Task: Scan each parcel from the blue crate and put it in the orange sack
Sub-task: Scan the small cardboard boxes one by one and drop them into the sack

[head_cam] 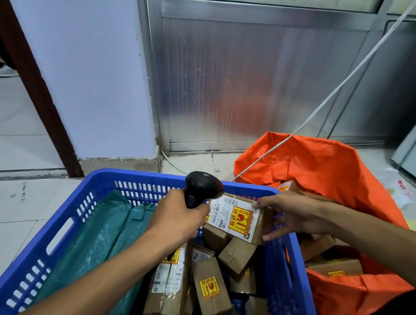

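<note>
While the left hand (180, 217) wraps its fingers round the grip of a black scanner (201, 187), the right hand (291, 216) pinches a small brown parcel (238, 219) between thumb on top and fingers beneath, holding it above the right-hand rim of the blue crate (53, 228). The scanner's head sits just beside the parcel's white label, at its far left corner. The parcel is tilted, label face up, with a yellow-and-red fragile sticker showing. Below it, the crate holds loose brown boxes (212, 290) crowded into its right half, and green plastic mailers (100, 246) lie along its left half. The orange sack (335, 175) stands touching the crate's right wall, mouth open, with several brown parcels already inside; the sack's near lip sits lower than its far lip. A white cord (325, 101) runs from the scanner's side across the sack mouth up toward the right. Tiled floor (10, 202) lies open to the left of the crate; a metal panel (244, 79) and white pillar (92, 80) close off the far side.
</note>
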A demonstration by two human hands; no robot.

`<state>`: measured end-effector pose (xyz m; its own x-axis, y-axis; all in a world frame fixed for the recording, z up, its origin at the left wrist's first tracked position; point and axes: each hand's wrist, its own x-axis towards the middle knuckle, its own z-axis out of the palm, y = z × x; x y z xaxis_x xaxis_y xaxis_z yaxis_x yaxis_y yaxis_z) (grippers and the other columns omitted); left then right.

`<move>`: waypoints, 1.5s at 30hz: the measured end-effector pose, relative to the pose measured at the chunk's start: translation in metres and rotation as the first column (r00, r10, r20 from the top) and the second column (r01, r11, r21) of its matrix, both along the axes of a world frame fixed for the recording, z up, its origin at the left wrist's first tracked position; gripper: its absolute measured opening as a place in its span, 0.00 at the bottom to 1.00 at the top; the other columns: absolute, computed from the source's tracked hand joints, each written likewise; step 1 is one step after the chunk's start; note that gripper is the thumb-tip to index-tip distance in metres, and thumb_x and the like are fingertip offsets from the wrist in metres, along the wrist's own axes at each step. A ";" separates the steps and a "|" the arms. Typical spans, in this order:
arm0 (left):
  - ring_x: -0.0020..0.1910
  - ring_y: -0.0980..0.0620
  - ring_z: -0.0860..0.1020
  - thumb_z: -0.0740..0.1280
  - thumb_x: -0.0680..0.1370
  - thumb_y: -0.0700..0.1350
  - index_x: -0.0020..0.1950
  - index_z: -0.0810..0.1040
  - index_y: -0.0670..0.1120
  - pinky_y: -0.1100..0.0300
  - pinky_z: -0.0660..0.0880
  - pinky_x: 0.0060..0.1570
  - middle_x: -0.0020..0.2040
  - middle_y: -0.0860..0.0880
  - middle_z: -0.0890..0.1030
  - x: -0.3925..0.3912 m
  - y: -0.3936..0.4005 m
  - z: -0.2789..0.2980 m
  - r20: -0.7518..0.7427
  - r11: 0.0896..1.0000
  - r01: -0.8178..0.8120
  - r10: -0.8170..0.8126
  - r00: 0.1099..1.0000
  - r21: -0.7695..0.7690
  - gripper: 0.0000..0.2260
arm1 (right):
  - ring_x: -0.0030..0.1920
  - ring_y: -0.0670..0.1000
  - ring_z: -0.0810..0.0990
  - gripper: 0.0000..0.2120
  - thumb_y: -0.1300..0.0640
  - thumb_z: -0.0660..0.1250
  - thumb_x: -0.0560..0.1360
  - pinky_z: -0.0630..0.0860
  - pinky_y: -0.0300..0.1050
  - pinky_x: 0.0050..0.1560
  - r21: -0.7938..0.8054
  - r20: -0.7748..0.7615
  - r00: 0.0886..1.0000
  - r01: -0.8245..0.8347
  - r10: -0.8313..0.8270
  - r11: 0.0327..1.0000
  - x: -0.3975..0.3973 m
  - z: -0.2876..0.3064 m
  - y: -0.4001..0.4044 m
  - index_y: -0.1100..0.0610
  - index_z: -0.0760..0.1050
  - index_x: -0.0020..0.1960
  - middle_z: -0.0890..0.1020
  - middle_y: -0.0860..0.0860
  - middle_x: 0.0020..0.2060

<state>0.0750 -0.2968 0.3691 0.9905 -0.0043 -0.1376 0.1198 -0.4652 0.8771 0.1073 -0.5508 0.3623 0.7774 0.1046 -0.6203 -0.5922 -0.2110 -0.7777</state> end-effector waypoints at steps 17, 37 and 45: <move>0.23 0.55 0.77 0.70 0.78 0.42 0.41 0.80 0.43 0.61 0.73 0.28 0.33 0.44 0.83 -0.005 0.003 -0.009 -0.008 0.996 0.017 -0.016 1.000 0.088 0.07 | 0.58 0.60 0.82 0.16 0.56 0.73 0.75 0.82 0.61 0.55 -0.059 0.033 0.993 -0.113 0.115 0.992 0.012 -0.005 -0.002 0.61 0.79 0.61 0.84 0.59 0.56; 0.24 0.53 0.76 0.69 0.79 0.42 0.43 0.79 0.43 0.57 0.73 0.32 0.30 0.48 0.80 -0.008 0.004 -0.007 -0.093 0.999 0.035 -0.038 0.995 -0.031 0.06 | 0.55 0.58 0.84 0.18 0.55 0.75 0.74 0.82 0.60 0.54 -0.089 0.042 0.989 -0.139 0.143 0.986 0.013 -0.010 0.002 0.61 0.79 0.60 0.86 0.57 0.51; 0.24 0.53 0.76 0.69 0.79 0.42 0.42 0.78 0.44 0.58 0.73 0.31 0.30 0.48 0.80 -0.009 0.003 -0.008 -0.105 0.999 0.033 -0.036 0.994 -0.031 0.06 | 0.55 0.58 0.84 0.17 0.55 0.74 0.75 0.82 0.60 0.54 -0.102 0.039 0.988 -0.148 0.152 0.984 0.013 -0.012 0.004 0.61 0.79 0.60 0.85 0.58 0.53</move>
